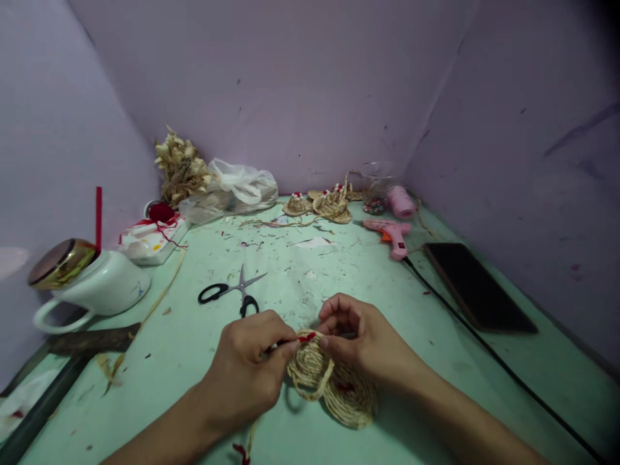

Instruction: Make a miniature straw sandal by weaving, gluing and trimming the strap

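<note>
Low in the middle of the head view, both hands meet at a coiled piece of braided straw cord [310,368] with a short bit of red yarn [307,337] at its top edge. My left hand [259,361] is closed, thumb and forefinger pinching at the left end of the red yarn. My right hand [361,336] has its fingers curled, and its thumb rests on the right edge of the coil. Below it lies a second coiled straw round [356,400] with some red near its middle. A loose straw cord with red yarn [241,453] hangs below my left wrist.
Black-handled scissors [237,290] lie spread beyond my left hand. A pink glue gun [391,236], its black cable and a dark phone [477,284] are at right. A white mug [109,281] stands left. Small straw hats [332,206] and a plastic bag [237,187] line the back.
</note>
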A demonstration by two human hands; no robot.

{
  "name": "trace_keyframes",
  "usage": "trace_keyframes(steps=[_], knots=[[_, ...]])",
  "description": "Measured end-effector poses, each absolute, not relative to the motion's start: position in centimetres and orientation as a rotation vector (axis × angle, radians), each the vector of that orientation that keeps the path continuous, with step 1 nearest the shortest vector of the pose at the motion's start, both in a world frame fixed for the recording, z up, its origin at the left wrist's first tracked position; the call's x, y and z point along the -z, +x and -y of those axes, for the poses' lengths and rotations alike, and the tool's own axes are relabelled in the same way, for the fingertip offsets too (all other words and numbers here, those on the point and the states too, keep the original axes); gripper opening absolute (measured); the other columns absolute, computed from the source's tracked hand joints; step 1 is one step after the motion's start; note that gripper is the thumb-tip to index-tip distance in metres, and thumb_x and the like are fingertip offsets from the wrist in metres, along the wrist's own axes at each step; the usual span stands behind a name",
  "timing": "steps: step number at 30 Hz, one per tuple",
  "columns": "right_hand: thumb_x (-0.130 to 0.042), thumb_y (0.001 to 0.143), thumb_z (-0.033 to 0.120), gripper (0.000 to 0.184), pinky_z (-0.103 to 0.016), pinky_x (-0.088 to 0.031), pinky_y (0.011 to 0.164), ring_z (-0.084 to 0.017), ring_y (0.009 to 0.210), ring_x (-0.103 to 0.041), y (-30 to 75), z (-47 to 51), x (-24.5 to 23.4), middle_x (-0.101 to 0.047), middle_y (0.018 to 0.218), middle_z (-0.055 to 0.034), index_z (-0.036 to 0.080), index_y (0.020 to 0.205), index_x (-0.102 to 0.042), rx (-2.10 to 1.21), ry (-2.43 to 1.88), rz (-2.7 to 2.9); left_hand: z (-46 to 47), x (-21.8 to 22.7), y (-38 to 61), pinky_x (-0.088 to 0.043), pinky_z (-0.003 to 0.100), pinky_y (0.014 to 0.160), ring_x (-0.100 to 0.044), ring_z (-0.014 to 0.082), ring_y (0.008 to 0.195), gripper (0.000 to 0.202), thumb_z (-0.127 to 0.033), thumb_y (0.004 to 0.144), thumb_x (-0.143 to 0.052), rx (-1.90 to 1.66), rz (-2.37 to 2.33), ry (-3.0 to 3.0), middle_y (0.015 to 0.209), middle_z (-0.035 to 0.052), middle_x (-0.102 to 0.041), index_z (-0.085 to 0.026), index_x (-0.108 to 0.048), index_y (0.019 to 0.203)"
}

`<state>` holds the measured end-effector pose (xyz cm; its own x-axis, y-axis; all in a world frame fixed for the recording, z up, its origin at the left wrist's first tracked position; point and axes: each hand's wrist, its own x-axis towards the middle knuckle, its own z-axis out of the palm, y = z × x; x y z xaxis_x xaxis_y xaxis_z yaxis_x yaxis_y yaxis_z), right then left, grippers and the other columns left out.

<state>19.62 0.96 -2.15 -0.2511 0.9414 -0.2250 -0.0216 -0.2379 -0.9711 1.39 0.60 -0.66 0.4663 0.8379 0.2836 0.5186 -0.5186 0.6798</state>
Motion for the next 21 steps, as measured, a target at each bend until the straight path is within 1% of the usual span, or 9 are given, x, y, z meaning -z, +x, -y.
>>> trace_keyframes(steps=[4,7,10,17,19,21], knots=[[-0.064,0.063,0.014,0.023,-0.023,-0.04,0.054,-0.01,0.059,-0.051,19.4,-0.6,2.2,-0.058,0.069,-0.0001,0.018,0.08,-0.05,-1.559,-1.179,1.297,-0.3,0.5,1.7,-0.039,0.024,0.052,-0.053,0.0115,0.056,0.016,-0.013,0.079,-0.05,-0.859,-1.102,2.296,0.063,0.0026,-0.057,-0.016,-0.065,0.073],[-0.064,0.063,0.014,0.02,-0.023,-0.041,0.056,-0.011,0.061,-0.052,19.2,-0.5,2.1,-0.057,0.068,0.0002,0.018,0.078,-0.05,-1.51,-1.185,1.315,-0.1,0.6,1.8,-0.038,0.025,0.051,-0.05,0.0122,0.056,0.017,-0.012,0.077,-0.049,-0.884,-1.125,2.349,0.06,0.0025,-0.055,-0.015,-0.062,0.067],[-0.064,0.062,0.012,0.019,-0.023,-0.041,0.055,-0.011,0.06,-0.051,19.1,-0.5,1.9,-0.056,0.065,0.0015,0.019,0.074,-0.05,-1.483,-1.214,1.289,0.2,0.9,2.0,-0.037,0.025,0.05,-0.049,0.0123,0.055,0.017,-0.012,0.077,-0.048,-0.894,-1.151,2.38,0.059,0.0022,-0.053,-0.015,-0.06,0.065],[-0.063,0.062,0.011,0.018,-0.02,-0.036,0.049,-0.008,0.053,-0.046,19.1,-0.5,2.0,-0.053,0.06,0.0034,0.018,0.068,-0.048,-1.476,-1.232,1.261,-0.1,0.9,1.9,-0.039,0.025,0.053,-0.051,0.0122,0.056,0.02,-0.019,0.082,-0.045,-0.809,-1.115,2.38,0.061,0.0023,-0.055,-0.016,-0.063,0.072],[-0.062,0.062,0.011,0.018,-0.02,-0.035,0.047,-0.008,0.052,-0.045,19.2,-0.6,2.1,-0.052,0.059,0.0038,0.018,0.068,-0.047,-1.493,-1.232,1.249,-0.8,0.4,1.2,-0.039,0.024,0.054,-0.052,0.0119,0.056,0.024,-0.021,0.084,-0.043,-0.8,-1.194,2.38,0.061,0.0019,-0.056,-0.016,-0.061,0.069],[-0.062,0.061,0.011,0.017,-0.02,-0.035,0.047,-0.008,0.051,-0.045,19.2,-0.7,2.3,-0.053,0.059,0.0037,0.018,0.069,-0.048,-1.501,-1.236,1.242,-2.0,-0.2,-0.1,-0.04,0.025,0.057,-0.055,0.0133,0.06,0.023,-0.023,0.083,-0.043,-0.799,-1.429,2.393,0.064,0.0021,-0.06,-0.017,-0.06,0.069]])
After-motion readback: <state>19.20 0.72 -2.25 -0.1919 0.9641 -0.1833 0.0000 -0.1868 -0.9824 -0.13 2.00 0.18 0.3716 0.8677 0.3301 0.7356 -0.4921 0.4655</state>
